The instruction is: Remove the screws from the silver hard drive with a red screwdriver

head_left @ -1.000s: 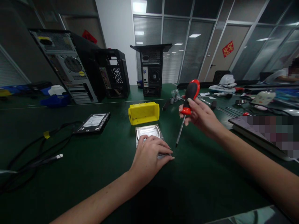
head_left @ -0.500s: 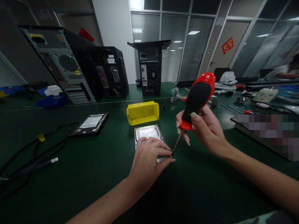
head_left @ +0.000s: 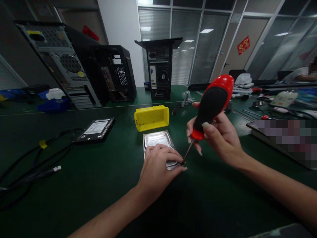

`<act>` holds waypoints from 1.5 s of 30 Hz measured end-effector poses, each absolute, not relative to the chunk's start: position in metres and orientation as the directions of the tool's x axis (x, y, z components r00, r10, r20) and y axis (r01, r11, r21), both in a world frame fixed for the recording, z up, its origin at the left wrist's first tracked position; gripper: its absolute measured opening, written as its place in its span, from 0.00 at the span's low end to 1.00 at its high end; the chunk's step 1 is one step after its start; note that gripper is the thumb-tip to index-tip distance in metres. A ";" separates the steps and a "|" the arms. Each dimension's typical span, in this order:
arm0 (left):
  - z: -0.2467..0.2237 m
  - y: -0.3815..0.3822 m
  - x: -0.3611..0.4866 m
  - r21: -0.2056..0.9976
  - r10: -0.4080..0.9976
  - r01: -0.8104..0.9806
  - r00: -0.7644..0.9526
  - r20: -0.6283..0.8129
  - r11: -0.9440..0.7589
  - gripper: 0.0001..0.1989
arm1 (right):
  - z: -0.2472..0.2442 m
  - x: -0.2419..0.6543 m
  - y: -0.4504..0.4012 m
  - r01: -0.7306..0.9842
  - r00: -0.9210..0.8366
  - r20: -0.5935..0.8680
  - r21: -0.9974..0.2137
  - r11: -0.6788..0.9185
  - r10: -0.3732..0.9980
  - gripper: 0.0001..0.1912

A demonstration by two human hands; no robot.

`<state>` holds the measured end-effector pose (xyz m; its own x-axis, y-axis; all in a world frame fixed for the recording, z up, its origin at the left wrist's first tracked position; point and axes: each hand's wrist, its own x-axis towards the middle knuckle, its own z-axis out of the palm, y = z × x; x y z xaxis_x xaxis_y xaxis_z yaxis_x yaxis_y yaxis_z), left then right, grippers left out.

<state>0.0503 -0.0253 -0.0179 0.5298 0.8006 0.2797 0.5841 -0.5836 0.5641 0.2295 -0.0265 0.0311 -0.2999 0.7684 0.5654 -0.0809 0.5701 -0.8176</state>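
Note:
A silver hard drive (head_left: 156,136) lies flat on the green table, partly hidden under my left hand (head_left: 160,163). That hand's fingers bend over the drive, while its thumb and index finger close in at the front right corner around a screwdriver's tip. My right hand (head_left: 218,135) grips the red and black handle of this screwdriver (head_left: 214,102). Its metal shaft slants down to the left and meets the drive's corner between my left fingertips. Whether a screw sits under the tip is hidden.
Behind the drive stands a yellow bin (head_left: 151,119) on its side. Another hard drive (head_left: 96,129) and black cables (head_left: 32,177) lie left. Computer cases (head_left: 160,71) stand at the back. To the right are a thick book-like object (head_left: 279,138), loose tools, and a person farther off.
The screwdriver's handle has leaned a little to the right, its tip staying at the drive's corner. My left hand holds nearly the same place, and the view has shifted slightly.

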 end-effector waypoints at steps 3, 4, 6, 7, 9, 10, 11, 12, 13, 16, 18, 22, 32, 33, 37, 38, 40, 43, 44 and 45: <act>-0.017 -0.025 0.051 0.569 0.801 0.581 0.533 0.275 -0.582 0.05 | 0.031 0.228 -0.027 -0.058 -0.276 0.560 -0.821 0.568 0.781 0.17; -0.016 -0.025 0.051 0.571 0.802 0.581 0.532 0.272 -0.579 0.05 | 0.031 0.228 -0.027 -0.049 -0.258 0.560 -0.821 0.568 0.787 0.18; -0.016 -0.025 0.051 0.576 0.805 0.583 0.531 0.263 -0.573 0.05 | 0.030 0.227 -0.027 -0.033 -0.224 0.559 -0.823 0.567 0.798 0.18; -0.015 -0.025 0.052 0.579 0.807 0.583 0.531 0.260 -0.570 0.04 | 0.030 0.227 -0.027 -0.026 -0.213 0.556 -0.825 0.564 0.803 0.17; -0.015 -0.025 0.052 0.586 0.810 0.581 0.527 0.258 -0.565 0.04 | 0.029 0.226 -0.026 -0.020 -0.200 0.554 -0.827 0.562 0.808 0.15; -0.015 -0.025 0.052 0.589 0.811 0.580 0.525 0.258 -0.562 0.04 | 0.028 0.226 -0.026 -0.020 -0.193 0.555 -0.827 0.562 0.809 0.14; -0.015 -0.025 0.052 0.593 0.813 0.578 0.522 0.259 -0.560 0.04 | 0.028 0.225 -0.025 -0.022 -0.187 0.556 -0.827 0.562 0.810 0.14; -0.015 -0.025 0.052 0.596 0.813 0.577 0.520 0.260 -0.559 0.04 | 0.028 0.225 -0.024 -0.024 -0.182 0.556 -0.827 0.561 0.811 0.14; -0.015 -0.025 0.052 0.598 0.813 0.574 0.521 0.261 -0.560 0.04 | 0.028 0.224 -0.024 -0.028 -0.178 0.556 -0.828 0.560 0.812 0.14; -0.016 -0.024 0.051 0.598 0.807 0.567 0.530 0.262 -0.567 0.04 | 0.028 0.222 -0.020 -0.041 -0.177 0.557 -0.828 0.559 0.811 0.14; -0.017 -0.024 0.051 0.591 0.803 0.569 0.534 0.263 -0.572 0.05 | 0.028 0.220 -0.018 -0.049 -0.186 0.549 -0.833 0.550 0.815 0.14; -0.018 -0.023 0.050 0.580 0.799 0.573 0.542 0.261 -0.579 0.06 | 0.029 0.215 -0.015 -0.040 -0.234 0.518 -0.851 0.524 0.823 0.15; -0.020 -0.023 0.050 0.559 0.790 0.580 0.552 0.265 -0.593 0.06 | 0.023 0.214 -0.019 -0.190 -0.363 0.515 -0.857 0.479 0.777 0.14; -0.020 -0.023 0.049 0.558 0.790 0.580 0.552 0.267 -0.594 0.06 | 0.023 0.216 -0.020 -0.200 -0.373 0.505 -0.863 0.463 0.778 0.14; -0.022 -0.023 0.049 0.555 0.793 0.584 0.542 0.278 -0.593 0.06 | 0.023 0.221 -0.021 -0.163 -0.371 0.468 -0.883 0.441 0.802 0.14; -0.022 -0.023 0.049 0.554 0.793 0.583 0.538 0.284 -0.594 0.05 | 0.023 0.222 -0.021 -0.144 -0.362 0.470 -0.882 0.449 0.805 0.14; -0.023 -0.024 0.049 0.550 0.791 0.581 0.534 0.299 -0.600 0.05 | 0.023 0.223 -0.019 -0.119 -0.334 0.473 -0.879 0.461 0.815 0.11; -0.025 -0.024 0.049 0.535 0.783 0.580 0.529 0.327 -0.614 0.05 | 0.024 0.222 -0.018 -0.135 -0.286 0.459 -0.888 0.439 0.841 0.10; -0.025 -0.023 0.049 0.530 0.780 0.579 0.529 0.334 -0.620 0.05 | 0.024 0.222 -0.018 -0.152 -0.289 0.442 -0.897 0.415 0.849 0.10; -0.025 -0.023 0.049 0.526 0.778 0.580 0.529 0.339 -0.622 0.05 | 0.024 0.222 -0.018 -0.171 -0.302 0.423 -0.906 0.388 0.854 0.10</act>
